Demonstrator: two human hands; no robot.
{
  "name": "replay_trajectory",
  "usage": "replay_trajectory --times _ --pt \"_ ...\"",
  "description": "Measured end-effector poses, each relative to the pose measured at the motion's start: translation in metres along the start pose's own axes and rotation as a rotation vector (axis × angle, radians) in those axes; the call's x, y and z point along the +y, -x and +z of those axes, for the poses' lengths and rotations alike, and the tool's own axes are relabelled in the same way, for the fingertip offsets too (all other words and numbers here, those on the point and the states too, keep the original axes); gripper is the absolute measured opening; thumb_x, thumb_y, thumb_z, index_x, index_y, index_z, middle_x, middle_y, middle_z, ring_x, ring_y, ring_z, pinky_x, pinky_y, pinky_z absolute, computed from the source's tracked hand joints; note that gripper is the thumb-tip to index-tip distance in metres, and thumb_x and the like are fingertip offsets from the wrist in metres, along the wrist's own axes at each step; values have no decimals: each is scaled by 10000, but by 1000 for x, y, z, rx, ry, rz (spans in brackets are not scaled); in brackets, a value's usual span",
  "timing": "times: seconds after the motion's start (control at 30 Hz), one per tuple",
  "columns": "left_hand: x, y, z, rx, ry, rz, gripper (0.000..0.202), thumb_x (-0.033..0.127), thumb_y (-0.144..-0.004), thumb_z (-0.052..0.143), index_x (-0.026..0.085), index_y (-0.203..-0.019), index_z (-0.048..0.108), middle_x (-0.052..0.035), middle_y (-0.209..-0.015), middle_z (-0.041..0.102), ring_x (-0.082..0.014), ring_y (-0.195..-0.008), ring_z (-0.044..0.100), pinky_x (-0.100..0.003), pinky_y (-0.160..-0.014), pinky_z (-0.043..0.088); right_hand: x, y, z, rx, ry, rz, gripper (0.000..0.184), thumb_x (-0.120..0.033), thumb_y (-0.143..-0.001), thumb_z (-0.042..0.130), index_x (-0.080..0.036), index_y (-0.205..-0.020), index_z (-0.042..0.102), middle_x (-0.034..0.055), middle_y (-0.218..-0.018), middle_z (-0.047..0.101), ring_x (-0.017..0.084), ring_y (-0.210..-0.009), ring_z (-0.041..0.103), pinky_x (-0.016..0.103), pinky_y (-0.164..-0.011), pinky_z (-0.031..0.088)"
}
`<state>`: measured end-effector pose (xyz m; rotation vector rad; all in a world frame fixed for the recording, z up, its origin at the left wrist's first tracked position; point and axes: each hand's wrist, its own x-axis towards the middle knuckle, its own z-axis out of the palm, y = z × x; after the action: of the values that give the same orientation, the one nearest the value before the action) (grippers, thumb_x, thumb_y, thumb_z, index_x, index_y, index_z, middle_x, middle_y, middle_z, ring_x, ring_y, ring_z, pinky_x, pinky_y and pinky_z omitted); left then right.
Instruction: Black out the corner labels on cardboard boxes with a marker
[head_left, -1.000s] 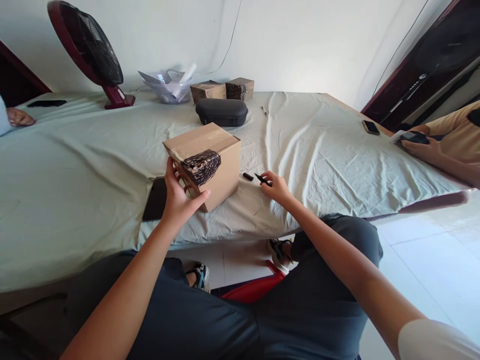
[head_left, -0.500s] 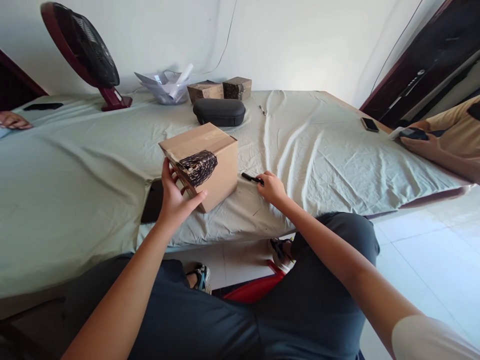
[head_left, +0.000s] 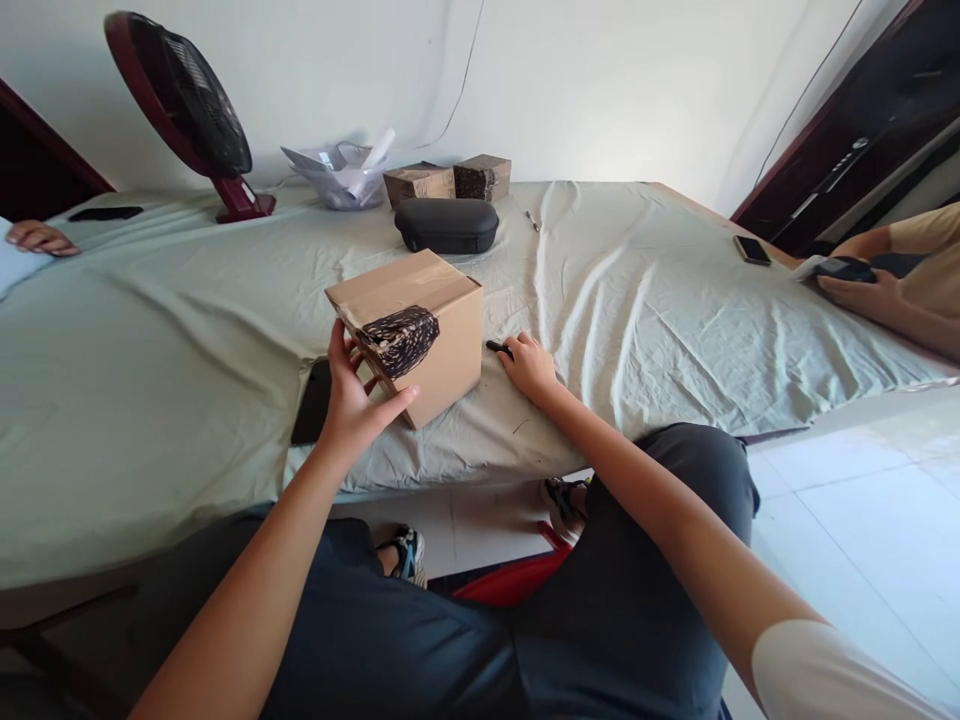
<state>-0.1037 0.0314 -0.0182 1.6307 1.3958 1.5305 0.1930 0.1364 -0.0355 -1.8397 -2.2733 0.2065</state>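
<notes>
The cardboard box (head_left: 450, 350) sits close to the front edge of the cloth-covered surface (head_left: 697, 300), about midway along it, and the left hand (head_left: 352, 405) grasps its left side, thumb pressed on the near face and fingers wrapped round behind. The right hand (head_left: 531, 368) has its fingers curled on a black pen (head_left: 495, 347) lying just beside the box's right side; whether the cap is on cannot be told, since the fingers hide most of it. To handle this well, the left grip is best kept light and steady, clear of the black scribbled patch (head_left: 401, 340) on the box's upper near corner, which could smear if the ink is fresh. The right fingertips should pinch the pen squarely along its barrel, away from any bare tip, and work low over the cloth, where its wrinkles might make a slim pen roll.
</notes>
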Motion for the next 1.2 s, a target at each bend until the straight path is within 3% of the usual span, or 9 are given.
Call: replay_trajectory --times 0.3,0.47,0.57,0.7,0.77,0.83,0.9,1.03,1.2 --pt "7 0 -4 12 101 -92 1292 320 -673 961 482 -1705 202 -154 -1758 341 -419 -1624 477 -596 -1130 647 -2 -1 8 2 48 -15 334 -270 -1152 439 -83 -1318 660 247 -1386 682 353 -1280 674 433 -1008 556" --pt "10 -2 -5 40 130 -100 1261 320 -641 979 450 -1683 282 -151 -1724 406 -439 -1590 516 -622 -1154 631 -2 -1 10 9 44 -2 354 -204 -1126 421 -50 -1319 675 275 -1404 671 378 -1287 662 460 -1033 548" --pt "9 -3 -7 55 135 -104 1193 340 -666 972 421 -1667 329 -150 -1695 459 -444 -1572 534 -639 -1175 613 1 3 8 68 16 -17 436 -288 -1137 426 -48 -1421 653 286 -1489 639 418 -1396 587 550 -1164 483" --pt "11 -3 -8 35 181 -124 1048 386 -703 959 395 -1601 418 -117 -1636 552 -413 -1527 584 -649 -1240 553 4 11 7 85 -543 -320 732 -629 -1126 435 -154 -1679 495 229 -1638 592 400 -1539 513 625 -1323 360" --pt "15 -3 -8 16 239 -168 997 404 -682 960 378 -1553 476 -98 -1580 609 -397 -1484 617 -643 -1271 519 2 16 10 -67 -920 -477 916 -808 -1027 538 -256 -1748 417 168 -1725 539 382 -1606 484 607 -1360 347" --pt "20 -4 -8 -28 296 -231 951 427 -664 947 366 -1516 530 -85 -1531 652 -387 -1453 637 -620 -1262 526 -4 21 14 -223 -1146 -515 1111 -860 -888 719 -326 -1786 340 125 -1792 470 394 -1638 460 614 -1369 353" --pt "25 -7 -13 -118 333 -294 913 447 -655 931 360 -1490 573 -78 -1532 666 -387 -1449 638 -580 -1203 574 -9 26 19 -292 -1241 -492 1249 -838 -785 841 -328 -1796 311 125 -1801 454 418 -1636 458 632 -1368 365" --pt "27 -21 -36 -249 259 -404 791 491 -702 908 257 -1416 663 -118 -1534 697 -390 -1474 606 -524 -1164 571 -13 32 26 -240 -1289 -408 1392 -837 -720 885 -280 -1814 229 167 -1788 449 446 -1662 414 673 -1397 307" --pt "17 -34 -63 16 -45 -405 608 472 -914 722 157 -1430 654 -161 -1507 722 -309 -1358 693 -488 -1132 572 -12 37 27 -187 -1280 -364 1503 -838 -728 874 -240 -1838 58 205 -1783 420 440 -1678 394 661 -1394 332"
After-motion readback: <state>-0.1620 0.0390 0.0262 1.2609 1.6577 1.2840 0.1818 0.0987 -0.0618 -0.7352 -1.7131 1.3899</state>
